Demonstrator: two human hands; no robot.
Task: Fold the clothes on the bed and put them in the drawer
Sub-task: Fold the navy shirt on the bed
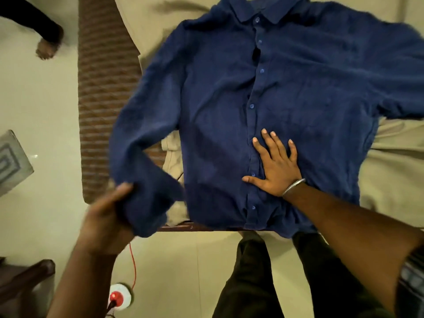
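The shirt (263, 106) lies button side up on the bed (390, 180), spread nearly flat, its hem at the bed's near edge. Our right hand (275, 166) rests flat on it beside the button placket, fingers straight and spread, pinning the lower front. Our left hand (107, 216) is curled round the cuff end of the sleeve (142, 143) on the shirt's left, lifting it off the bed's edge.

We judge the step in hand to be the first fold: bringing that sleeve in across the body. The next move calls for carrying the cuff over toward the placket while the right hand keeps the front from sliding, then laying the sleeve smooth.

The shirt's long axis runs from hem to collar (259, 10), with the collar pointing away from us and slightly left of the hem. The other sleeve stretches out past the shirt's right.

Left of the shirt, the bed shows a striped cover (103, 88). No drawer is in view.
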